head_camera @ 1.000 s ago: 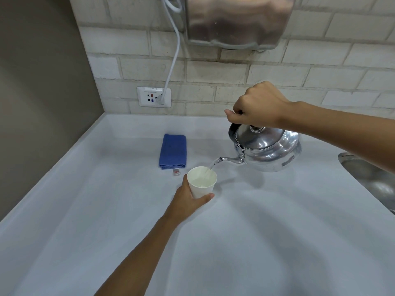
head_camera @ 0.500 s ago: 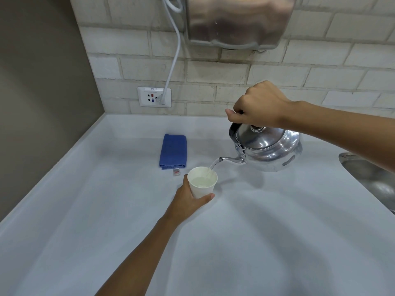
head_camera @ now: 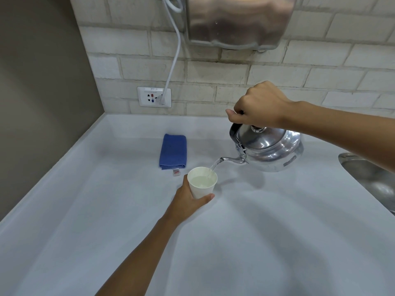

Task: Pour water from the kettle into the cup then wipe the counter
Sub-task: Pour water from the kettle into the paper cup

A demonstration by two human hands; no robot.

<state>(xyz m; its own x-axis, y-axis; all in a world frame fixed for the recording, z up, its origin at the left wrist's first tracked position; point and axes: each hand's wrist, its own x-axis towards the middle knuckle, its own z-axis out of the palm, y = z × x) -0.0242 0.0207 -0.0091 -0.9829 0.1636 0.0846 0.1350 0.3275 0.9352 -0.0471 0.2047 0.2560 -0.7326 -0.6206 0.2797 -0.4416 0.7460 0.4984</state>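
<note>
**Water running from kettle to cup**

At the centre of the pale counter point(head_camera: 256, 242), the left hand point(head_camera: 188, 201) is wrapped around the lower part of a white cup point(head_camera: 202, 182), thumb on the side toward 3 o'clock and the other fingers hidden behind the cup. The forearm reaches in from 6 o'clock. The cup stands upright and holds water to a fair way up its wall; whether its base touches the counter cannot be told, since the hand covers it.

Just beyond the cup, toward 2 o'clock, a shiny metal kettle point(head_camera: 271, 150) hangs in the air, tilted with its spout down toward 9 o'clock. A thin stream of water point(head_camera: 213, 167) falls from the spout tip into the cup near its far rim. The right hand point(head_camera: 259, 105) is closed in a fist over the kettle's dark handle, with the arm coming in from 3 o'clock.

At 11 o'clock from the cup, a folded blue cloth point(head_camera: 173, 151) lies flat on the counter, apart from the cup, with a small tag at its near corner. At 3 o'clock the edge of a steel sink point(head_camera: 372, 180) shows.

Farther back, on the brick wall, a white socket point(head_camera: 154, 97) holds a plug with a white cable point(head_camera: 174, 60) rising from it, and a metal box point(head_camera: 239, 20) hangs at 12 o'clock.
</note>
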